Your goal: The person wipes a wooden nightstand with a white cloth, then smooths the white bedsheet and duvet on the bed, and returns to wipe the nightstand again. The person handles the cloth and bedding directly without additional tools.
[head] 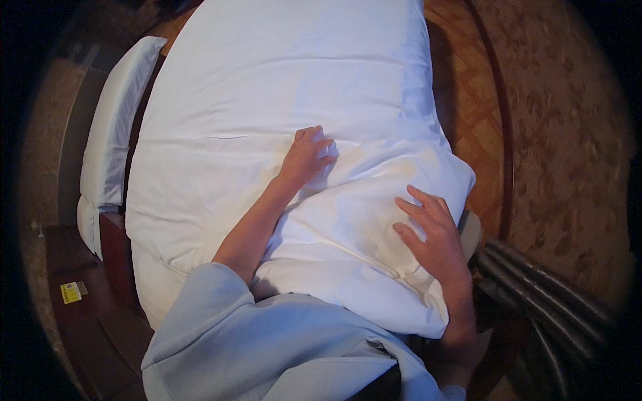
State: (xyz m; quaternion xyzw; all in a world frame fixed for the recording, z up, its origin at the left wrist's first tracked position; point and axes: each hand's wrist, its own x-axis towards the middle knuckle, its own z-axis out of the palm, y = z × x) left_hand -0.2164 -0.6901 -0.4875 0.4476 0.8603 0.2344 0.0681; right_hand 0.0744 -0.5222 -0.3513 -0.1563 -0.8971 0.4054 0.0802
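A large white duvet or quilt (281,90) lies spread before me, smooth at the far end and bunched into a thick fold near my body. My left hand (308,153) rests on the cloth near the middle, its fingers curled; whether they pinch the fabric cannot be told. Over the right part of the bunched fold is my right hand (429,228), fingers apart and slightly bent, with nothing seen in its grasp.
White padded bedding (108,145) hangs along a dark edge on the left. Below it stands dark red wooden furniture (75,321) with a yellow label. A ribbed dark leather-like seat (544,295) is at the lower right, beside wooden flooring (476,135) and patterned carpet (567,125).
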